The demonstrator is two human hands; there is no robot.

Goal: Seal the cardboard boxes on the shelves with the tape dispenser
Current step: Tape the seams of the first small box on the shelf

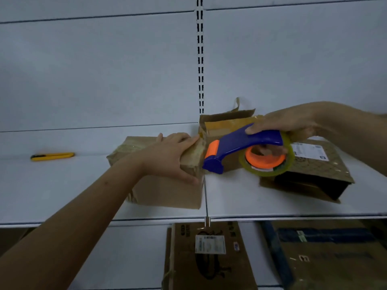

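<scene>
White shelf, slotted back panel

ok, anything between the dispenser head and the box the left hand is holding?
Nothing visible. The blue and orange tape dispenser, gripped by the right hand, has its head right at the right end of the tape-wrapped brown cardboard box. The left hand holds that end just beside the head, not across its path.
</scene>
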